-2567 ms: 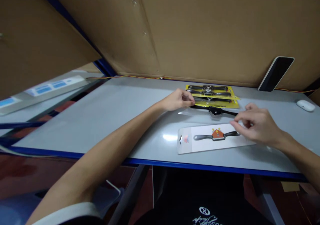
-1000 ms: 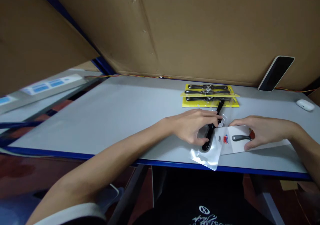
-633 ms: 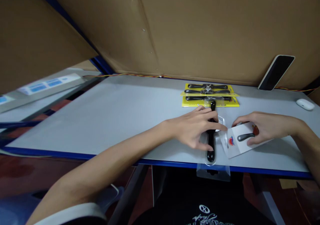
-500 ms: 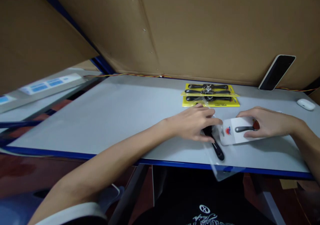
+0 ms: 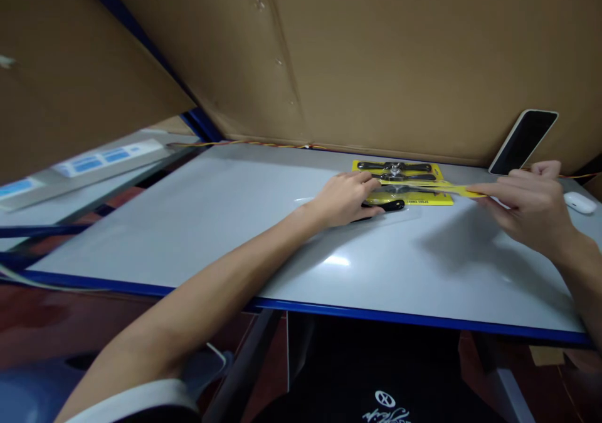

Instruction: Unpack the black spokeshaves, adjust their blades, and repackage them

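My right hand (image 5: 531, 203) pinches a yellow card (image 5: 463, 191), lifted and reaching right from the yellow packs (image 5: 430, 200), which lie down. My left hand (image 5: 341, 198) covers a black-handled tool (image 5: 394, 206) just before those packs; its grip I can't tell. Grey table (image 5: 301, 260) beneath, cardboard wall (image 5: 399, 65) behind them, phone (image 5: 523, 140) leaning to their right.

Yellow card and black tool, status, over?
Left hand over black tool, grip unclear. Right hand pinching raised yellow card. Yellow packs just beyond the tool, partly hidden.
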A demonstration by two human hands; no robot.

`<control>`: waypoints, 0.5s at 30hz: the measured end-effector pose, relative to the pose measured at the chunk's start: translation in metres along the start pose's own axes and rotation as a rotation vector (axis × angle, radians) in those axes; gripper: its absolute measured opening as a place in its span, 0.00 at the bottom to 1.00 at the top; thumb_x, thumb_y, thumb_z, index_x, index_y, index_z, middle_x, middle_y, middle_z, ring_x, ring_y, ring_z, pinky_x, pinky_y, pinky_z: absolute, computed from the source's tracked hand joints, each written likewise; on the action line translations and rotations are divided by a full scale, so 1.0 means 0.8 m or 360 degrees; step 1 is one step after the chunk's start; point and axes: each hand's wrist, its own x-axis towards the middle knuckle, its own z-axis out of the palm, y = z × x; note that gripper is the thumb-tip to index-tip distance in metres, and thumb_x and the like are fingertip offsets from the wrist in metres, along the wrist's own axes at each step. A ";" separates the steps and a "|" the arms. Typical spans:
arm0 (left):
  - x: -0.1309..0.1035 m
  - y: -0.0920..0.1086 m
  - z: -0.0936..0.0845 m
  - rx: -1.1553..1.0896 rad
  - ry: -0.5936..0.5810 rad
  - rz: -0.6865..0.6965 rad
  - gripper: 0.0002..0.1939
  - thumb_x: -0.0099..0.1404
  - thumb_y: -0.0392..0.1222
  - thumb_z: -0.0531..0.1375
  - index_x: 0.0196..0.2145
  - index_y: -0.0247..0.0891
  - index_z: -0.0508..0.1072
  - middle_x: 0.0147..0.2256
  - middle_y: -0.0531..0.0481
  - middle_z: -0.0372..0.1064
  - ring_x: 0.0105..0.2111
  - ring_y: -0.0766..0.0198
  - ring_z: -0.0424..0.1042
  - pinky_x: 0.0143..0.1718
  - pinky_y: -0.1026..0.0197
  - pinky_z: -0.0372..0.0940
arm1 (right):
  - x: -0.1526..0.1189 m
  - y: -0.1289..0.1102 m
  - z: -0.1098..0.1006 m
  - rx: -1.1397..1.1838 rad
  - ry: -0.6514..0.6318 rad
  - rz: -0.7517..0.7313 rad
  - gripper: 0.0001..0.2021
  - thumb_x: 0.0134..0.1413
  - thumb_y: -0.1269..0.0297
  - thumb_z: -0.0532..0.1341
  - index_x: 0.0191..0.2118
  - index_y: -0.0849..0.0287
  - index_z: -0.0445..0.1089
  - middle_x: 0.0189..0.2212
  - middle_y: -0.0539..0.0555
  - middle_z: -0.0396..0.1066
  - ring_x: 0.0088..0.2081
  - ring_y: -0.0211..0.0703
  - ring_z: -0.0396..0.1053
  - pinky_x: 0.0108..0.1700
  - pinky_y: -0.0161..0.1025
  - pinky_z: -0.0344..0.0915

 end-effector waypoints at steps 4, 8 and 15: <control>0.002 -0.006 -0.004 -0.0091 -0.0155 -0.0146 0.26 0.74 0.58 0.59 0.59 0.37 0.71 0.48 0.38 0.78 0.44 0.49 0.77 0.42 0.54 0.66 | -0.004 -0.012 -0.002 0.0085 0.0229 0.0016 0.14 0.70 0.64 0.57 0.46 0.43 0.82 0.27 0.48 0.81 0.22 0.42 0.68 0.40 0.50 0.61; 0.002 -0.009 -0.001 -0.0146 -0.0164 -0.0147 0.26 0.73 0.56 0.57 0.60 0.37 0.70 0.47 0.39 0.78 0.44 0.50 0.77 0.41 0.55 0.66 | -0.008 -0.019 0.002 0.0218 0.0409 -0.0066 0.18 0.64 0.69 0.60 0.53 0.44 0.79 0.38 0.49 0.85 0.28 0.47 0.78 0.36 0.48 0.70; 0.002 -0.014 0.011 -0.0187 -0.0084 -0.0082 0.25 0.72 0.56 0.55 0.58 0.36 0.70 0.43 0.39 0.77 0.41 0.50 0.75 0.40 0.54 0.66 | -0.009 -0.031 -0.006 0.0553 -0.0104 0.0155 0.23 0.70 0.59 0.50 0.61 0.49 0.76 0.60 0.55 0.76 0.58 0.62 0.76 0.56 0.60 0.74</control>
